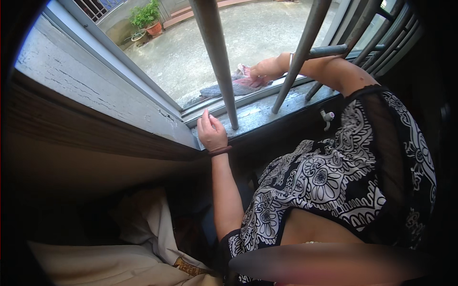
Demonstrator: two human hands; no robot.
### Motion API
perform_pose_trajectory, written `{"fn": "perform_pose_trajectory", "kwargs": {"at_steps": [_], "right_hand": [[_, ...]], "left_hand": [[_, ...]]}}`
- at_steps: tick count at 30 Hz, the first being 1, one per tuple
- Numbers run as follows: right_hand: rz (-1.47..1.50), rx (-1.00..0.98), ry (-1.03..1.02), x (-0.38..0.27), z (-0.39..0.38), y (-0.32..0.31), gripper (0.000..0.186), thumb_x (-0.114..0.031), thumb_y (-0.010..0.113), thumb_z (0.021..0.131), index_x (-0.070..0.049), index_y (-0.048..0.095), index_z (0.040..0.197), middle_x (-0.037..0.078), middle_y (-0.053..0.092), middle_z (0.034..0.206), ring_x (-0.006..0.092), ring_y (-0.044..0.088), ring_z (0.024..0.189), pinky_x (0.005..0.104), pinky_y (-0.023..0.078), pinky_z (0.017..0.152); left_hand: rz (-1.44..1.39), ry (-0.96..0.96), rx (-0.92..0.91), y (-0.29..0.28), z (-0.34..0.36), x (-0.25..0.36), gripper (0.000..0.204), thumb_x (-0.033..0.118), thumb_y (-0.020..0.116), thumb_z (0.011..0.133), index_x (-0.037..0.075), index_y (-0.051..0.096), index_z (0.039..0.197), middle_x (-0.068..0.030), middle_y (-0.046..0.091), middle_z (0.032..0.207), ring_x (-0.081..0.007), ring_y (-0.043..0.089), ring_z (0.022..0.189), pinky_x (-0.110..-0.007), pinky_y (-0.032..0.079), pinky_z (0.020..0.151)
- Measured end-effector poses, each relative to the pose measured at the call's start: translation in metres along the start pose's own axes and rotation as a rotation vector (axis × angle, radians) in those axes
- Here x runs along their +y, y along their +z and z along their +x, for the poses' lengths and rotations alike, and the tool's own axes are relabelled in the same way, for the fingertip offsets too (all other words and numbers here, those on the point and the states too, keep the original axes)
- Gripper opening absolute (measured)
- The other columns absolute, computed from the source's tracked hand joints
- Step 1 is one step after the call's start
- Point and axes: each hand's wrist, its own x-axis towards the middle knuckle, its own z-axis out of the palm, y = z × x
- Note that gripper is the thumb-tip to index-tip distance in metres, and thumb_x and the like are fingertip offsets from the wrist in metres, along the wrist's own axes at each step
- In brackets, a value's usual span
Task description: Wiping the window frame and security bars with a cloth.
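My right arm reaches out between the metal window bars (217, 52). Beyond them my right hand (268, 69) grips a crumpled grey and pink cloth (214, 90), which lies along the outer edge of the window frame. At the inner corner of the sill (250, 119) is my left hand (213, 133), its fingers loosely bent and apart, with nothing seen in them. The palm side of that hand is partly hidden. A dark band circles the left wrist, a light bracelet the right one.
A white window frame (138, 81) with cracked paint runs along the left. More bars (377, 38) stand at the right. Below the sill a small tap (327, 118) sticks out. Pale fabric (152, 219) hangs at lower left. Outside, potted plants (147, 19) stand on concrete (176, 57).
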Motion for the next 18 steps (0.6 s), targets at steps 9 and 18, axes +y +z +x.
{"fn": "perform_pose_trajectory", "kwargs": {"at_steps": [9, 18], "right_hand": [[-0.179, 0.022, 0.051, 0.014, -0.017, -0.009, 0.025, -0.009, 0.068, 0.082, -0.004, 0.057, 0.104, 0.014, 0.058, 0.115, 0.0338, 0.061, 0.107, 0.0429, 0.051, 0.086], [-0.226, 0.044, -0.092, 0.02, -0.021, -0.002, 0.012, -0.015, 0.057, 0.094, -0.006, 0.056, 0.101, 0.013, 0.057, 0.106, 0.0301, 0.06, 0.104, 0.0403, 0.051, 0.087]], "left_hand": [[0.039, 0.145, 0.056, 0.021, 0.01, 0.008, 0.023, 0.002, 0.057, 0.086, 0.001, 0.064, 0.108, -0.0126, 0.056, 0.079, -0.032, 0.056, 0.07, -0.044, 0.046, 0.063], [0.066, 0.108, 0.047, 0.026, 0.006, 0.011, 0.022, 0.006, 0.06, 0.086, 0.002, 0.066, 0.107, -0.0103, 0.057, 0.079, -0.026, 0.057, 0.063, -0.039, 0.047, 0.058]]}}
